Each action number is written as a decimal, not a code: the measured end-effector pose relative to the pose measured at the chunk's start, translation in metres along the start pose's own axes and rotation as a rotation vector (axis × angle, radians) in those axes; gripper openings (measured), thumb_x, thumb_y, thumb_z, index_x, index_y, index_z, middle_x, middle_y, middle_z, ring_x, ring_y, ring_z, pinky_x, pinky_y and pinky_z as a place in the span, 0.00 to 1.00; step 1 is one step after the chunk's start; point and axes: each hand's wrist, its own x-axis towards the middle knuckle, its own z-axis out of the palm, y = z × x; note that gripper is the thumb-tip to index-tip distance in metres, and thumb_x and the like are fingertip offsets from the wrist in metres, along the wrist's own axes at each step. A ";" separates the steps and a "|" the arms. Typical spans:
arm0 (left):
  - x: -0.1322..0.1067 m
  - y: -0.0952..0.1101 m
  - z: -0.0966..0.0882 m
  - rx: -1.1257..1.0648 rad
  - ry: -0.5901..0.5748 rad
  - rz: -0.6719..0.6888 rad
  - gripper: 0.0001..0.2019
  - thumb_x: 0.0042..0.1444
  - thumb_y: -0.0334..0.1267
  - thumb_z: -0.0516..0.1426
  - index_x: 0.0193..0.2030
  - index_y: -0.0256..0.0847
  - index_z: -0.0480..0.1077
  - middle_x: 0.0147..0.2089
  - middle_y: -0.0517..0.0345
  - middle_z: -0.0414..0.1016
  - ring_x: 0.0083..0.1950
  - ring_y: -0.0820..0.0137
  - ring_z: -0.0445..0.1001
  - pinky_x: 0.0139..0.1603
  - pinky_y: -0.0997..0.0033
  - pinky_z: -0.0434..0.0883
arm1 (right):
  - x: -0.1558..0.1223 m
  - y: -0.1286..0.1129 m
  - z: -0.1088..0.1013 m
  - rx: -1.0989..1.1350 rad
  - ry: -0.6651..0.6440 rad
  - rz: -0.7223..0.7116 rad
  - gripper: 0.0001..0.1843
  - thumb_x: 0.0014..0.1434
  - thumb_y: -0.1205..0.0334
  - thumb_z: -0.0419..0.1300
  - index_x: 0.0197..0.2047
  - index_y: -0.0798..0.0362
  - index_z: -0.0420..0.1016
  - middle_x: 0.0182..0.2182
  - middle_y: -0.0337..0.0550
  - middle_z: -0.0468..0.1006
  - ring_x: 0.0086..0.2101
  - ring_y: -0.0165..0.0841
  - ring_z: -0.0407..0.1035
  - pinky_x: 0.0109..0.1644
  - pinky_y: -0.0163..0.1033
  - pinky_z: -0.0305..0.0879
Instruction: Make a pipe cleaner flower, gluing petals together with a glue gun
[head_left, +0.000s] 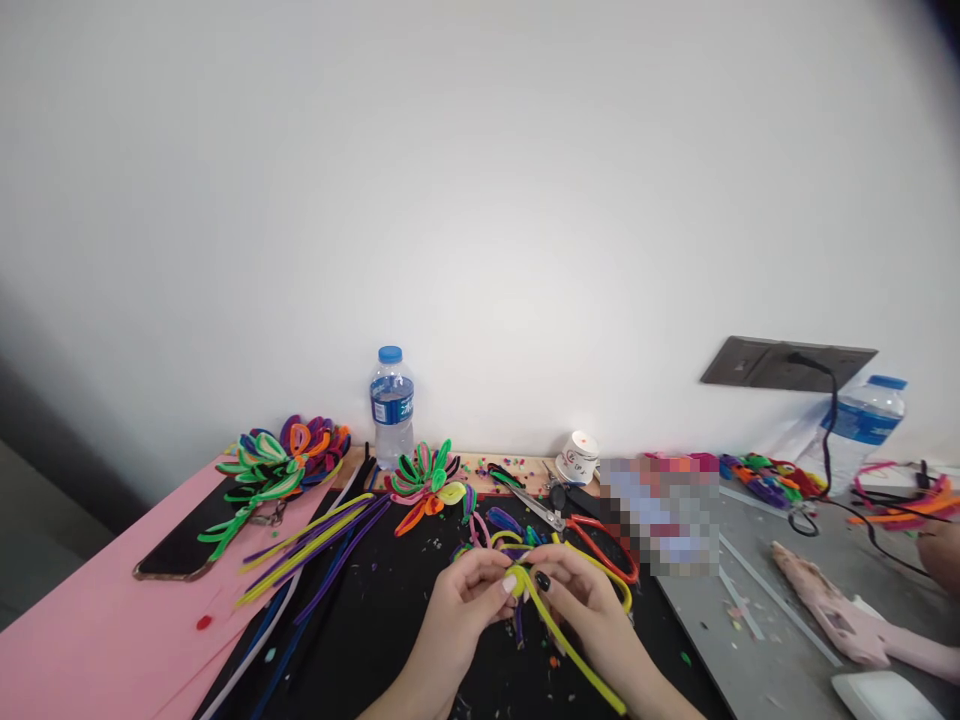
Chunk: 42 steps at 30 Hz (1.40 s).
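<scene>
My left hand (pixel 463 600) and my right hand (pixel 581 600) meet over the black mat (pixel 375 610) near the bottom middle. Both pinch a yellow pipe cleaner (pixel 559 630), bent near the fingertips, its long end trailing down to the right. Purple and pink pipe cleaner loops (pixel 495 530) lie just beyond the fingers. Red-handled scissors (pixel 592 545) rest right behind my right hand.
Loose pipe cleaners (pixel 315 545) fan out left on the mat, beside a phone (pixel 180 555) and pink sheet (pixel 90 640). Finished pipe cleaner flowers (pixel 285 460) (pixel 427 480), a water bottle (pixel 391 405) and a tape roll (pixel 577 458) stand by the wall. A pink glue gun (pixel 847 615) lies right.
</scene>
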 end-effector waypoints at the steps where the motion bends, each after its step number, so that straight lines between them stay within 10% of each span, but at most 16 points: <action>1: 0.000 0.000 0.000 -0.025 0.020 0.000 0.10 0.42 0.37 0.63 0.31 0.37 0.71 0.29 0.59 0.72 0.30 0.74 0.69 0.35 0.73 0.68 | 0.001 0.002 -0.001 0.022 0.001 0.006 0.09 0.54 0.60 0.59 0.39 0.52 0.71 0.30 0.41 0.74 0.27 0.30 0.67 0.26 0.31 0.61; 7: -0.003 0.000 0.000 -0.178 0.005 0.011 0.07 0.46 0.35 0.61 0.34 0.38 0.71 0.30 0.60 0.71 0.32 0.75 0.70 0.37 0.75 0.68 | 0.000 0.006 0.001 0.077 -0.002 0.002 0.14 0.44 0.66 0.66 0.37 0.52 0.72 0.21 0.33 0.67 0.19 0.23 0.56 0.17 0.26 0.51; 13: -0.008 0.004 0.004 -0.122 -0.053 -0.023 0.06 0.48 0.34 0.60 0.33 0.37 0.69 0.31 0.59 0.71 0.33 0.74 0.70 0.36 0.74 0.68 | -0.003 0.007 -0.001 0.068 0.094 -0.053 0.05 0.50 0.62 0.63 0.32 0.53 0.75 0.35 0.41 0.70 0.20 0.22 0.59 0.19 0.28 0.52; 30: -0.006 0.000 0.005 0.036 -0.071 -0.088 0.08 0.43 0.36 0.63 0.27 0.35 0.70 0.24 0.57 0.74 0.27 0.72 0.73 0.33 0.71 0.71 | 0.001 0.010 -0.006 0.138 0.121 0.062 0.11 0.54 0.57 0.59 0.28 0.57 0.68 0.16 0.32 0.60 0.17 0.21 0.49 0.18 0.27 0.47; 37: -0.005 0.004 0.002 -0.122 0.025 -0.035 0.06 0.45 0.34 0.62 0.30 0.37 0.70 0.27 0.60 0.71 0.30 0.76 0.70 0.34 0.76 0.69 | 0.013 -0.011 -0.031 -0.292 0.140 -0.001 0.10 0.53 0.55 0.56 0.35 0.53 0.69 0.18 0.34 0.66 0.18 0.27 0.59 0.19 0.31 0.56; 42: -0.003 0.003 -0.001 -0.268 0.027 -0.057 0.05 0.47 0.32 0.61 0.32 0.37 0.71 0.28 0.60 0.69 0.32 0.76 0.70 0.36 0.77 0.70 | -0.004 -0.042 -0.101 -0.933 0.339 -0.040 0.14 0.52 0.62 0.50 0.42 0.49 0.69 0.38 0.45 0.77 0.35 0.39 0.71 0.35 0.38 0.67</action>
